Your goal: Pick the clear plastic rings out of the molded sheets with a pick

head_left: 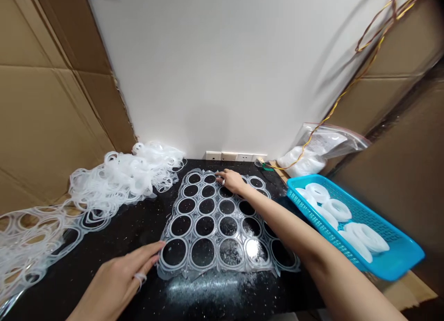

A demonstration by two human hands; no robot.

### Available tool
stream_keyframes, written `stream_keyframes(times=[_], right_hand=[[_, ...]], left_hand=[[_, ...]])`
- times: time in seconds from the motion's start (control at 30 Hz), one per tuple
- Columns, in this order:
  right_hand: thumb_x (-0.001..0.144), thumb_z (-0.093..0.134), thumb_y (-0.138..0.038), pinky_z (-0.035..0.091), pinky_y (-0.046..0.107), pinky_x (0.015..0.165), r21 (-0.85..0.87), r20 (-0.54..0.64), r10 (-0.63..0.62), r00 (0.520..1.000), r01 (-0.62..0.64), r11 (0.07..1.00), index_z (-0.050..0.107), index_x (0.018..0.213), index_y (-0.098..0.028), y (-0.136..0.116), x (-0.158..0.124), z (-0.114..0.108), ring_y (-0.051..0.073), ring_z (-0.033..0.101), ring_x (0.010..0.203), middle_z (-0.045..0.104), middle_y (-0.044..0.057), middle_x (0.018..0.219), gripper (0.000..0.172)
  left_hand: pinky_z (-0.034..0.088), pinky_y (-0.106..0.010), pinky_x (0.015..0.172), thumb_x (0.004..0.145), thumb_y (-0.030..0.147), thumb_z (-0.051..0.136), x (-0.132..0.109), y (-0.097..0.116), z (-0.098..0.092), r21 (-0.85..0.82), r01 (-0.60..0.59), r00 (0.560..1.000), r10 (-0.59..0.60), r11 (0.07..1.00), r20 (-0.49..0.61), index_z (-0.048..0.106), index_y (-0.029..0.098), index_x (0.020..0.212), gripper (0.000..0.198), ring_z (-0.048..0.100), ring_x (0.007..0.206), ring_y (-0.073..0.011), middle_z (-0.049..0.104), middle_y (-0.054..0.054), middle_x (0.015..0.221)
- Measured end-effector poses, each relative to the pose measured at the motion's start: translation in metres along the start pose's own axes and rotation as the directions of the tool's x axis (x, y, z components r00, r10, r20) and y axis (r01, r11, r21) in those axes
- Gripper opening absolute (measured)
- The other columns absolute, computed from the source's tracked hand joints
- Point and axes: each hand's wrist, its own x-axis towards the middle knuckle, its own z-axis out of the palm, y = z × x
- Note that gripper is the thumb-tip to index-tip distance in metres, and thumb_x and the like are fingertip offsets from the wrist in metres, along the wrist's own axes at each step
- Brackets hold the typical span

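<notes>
A clear, flexible plastic sheet (204, 226) with rows of round ring-shaped cut-outs lies flat on a black speckled countertop (114, 247). My right hand (231, 181) rests at the sheet's far edge, its fingertips on the plastic. My left hand (118, 279) lies on the countertop near the sheet's near left corner, with its fingers extended and their tips at the sheet's edge. A small translucent loop (140, 279) circles one left finger. Neither hand visibly grips anything.
A heap of white translucent ring webbing (118, 182) spreads along the counter's left side. At right, a blue plastic basket (312, 210) holds white rolled bands (336, 210). Behind it lie a zip bag (322, 147) and yellow-brown wires (378, 48). Cardboard (45, 117) lines both sides.
</notes>
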Motion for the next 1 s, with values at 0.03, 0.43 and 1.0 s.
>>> stream_keyframes(times=[0.03, 0.43, 1.0], right_hand=[[0.101, 0.035, -0.040, 0.046, 0.028, 0.090, 0.001, 0.000, 0.021, 1.000, -0.021, 1.000, 0.057, 0.134, -0.025, 0.009, 0.004, -0.002, 0.023, 0.061, 0.112, 0.064, 0.010, 0.123, 0.043], [0.071, 0.064, -0.018, 0.048, 0.025, 0.065, -0.073, 0.325, 0.192, 0.926, -0.178, 0.981, 0.075, 0.094, -0.010, 0.129, 0.005, -0.039, 0.024, 0.068, 0.082, 0.074, 0.013, 0.092, 0.026], [0.077, 0.072, -0.023, 0.044, 0.022, 0.068, -0.006, 0.177, 0.164, 0.971, -0.165, 0.986, 0.072, 0.097, -0.015, 0.159, -0.003, -0.071, 0.019, 0.066, 0.086, 0.074, 0.008, 0.095, 0.022]], left_hand=[[0.055, -0.021, 0.086, 0.096, 0.044, 0.045, 0.014, -0.007, -0.006, 0.004, 0.037, 0.999, -0.037, 0.999, -0.016, 0.063, 0.036, 0.124, 0.035, 0.070, 0.103, -0.0181, 0.070, 0.007, 0.119], [0.048, -0.033, 0.085, 0.072, 0.040, 0.065, 0.302, -0.052, 0.004, 0.082, 0.147, 0.977, -0.158, 0.986, 0.143, 0.069, 0.017, 0.109, 0.044, 0.063, 0.104, -0.0302, 0.068, -0.014, 0.115], [0.048, -0.027, 0.071, 0.065, 0.053, 0.057, 0.310, -0.090, -0.025, -0.326, 0.101, 0.994, -0.079, 0.940, 0.079, 0.056, 0.019, 0.072, 0.034, 0.061, 0.071, -0.0183, 0.063, -0.001, 0.069]])
